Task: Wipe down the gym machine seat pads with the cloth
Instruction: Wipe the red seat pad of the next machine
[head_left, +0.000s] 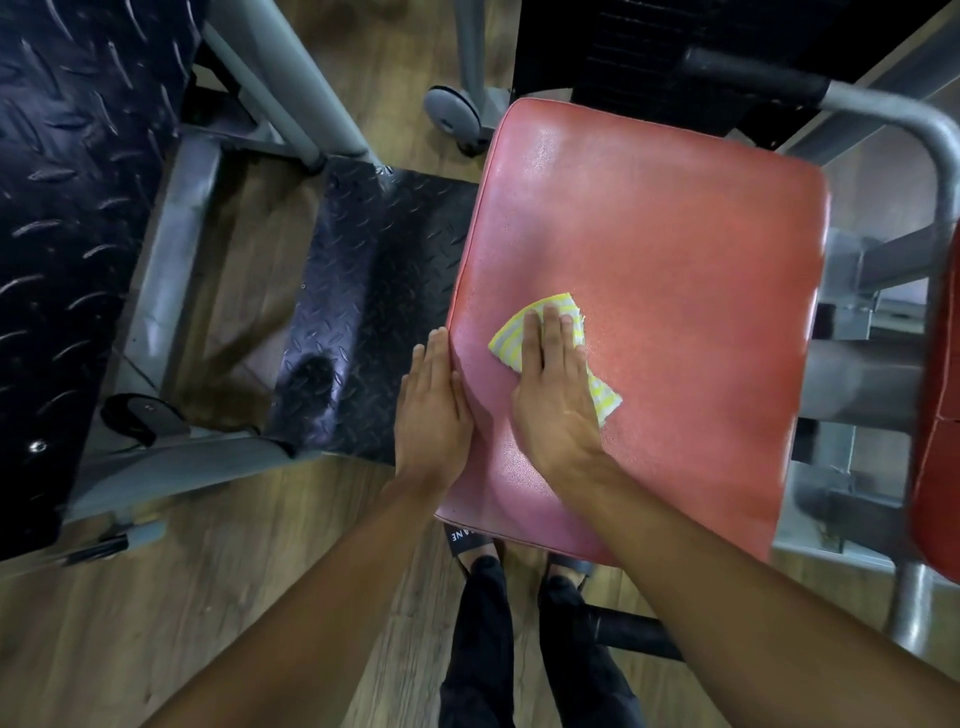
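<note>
Writing: on the strap of the black sandal (464, 540) under the near edge of the pad we read the letters "ANE"; whatever precedes them is cut off by the pad. We find no other legible label.

Red seat pad (649, 291): vinyl, glossy, rounded corners, carried on a grey metal frame (883, 119). A second red pad (935, 415) shows at the right edge.

Cloth (519, 332): yellow-and-white striped, lying flat on the near left part of the red seat pad. It sits under our right hand (556, 395); its corners stick out beyond the fingertips and past the little-finger side.

Right hand: fingers (550, 332) straight and held together, palm down, pressing the cloth to the pad, not curled round it.

Left hand (431, 410): flat, fingers extended and closed together, laid against the left edge of the pad, holding nothing, just beside the right hand.

Surroundings: black diamond-tread plate (374, 291) to the left, wood-look floor (156, 623) below, black trousers (483, 649).
</note>
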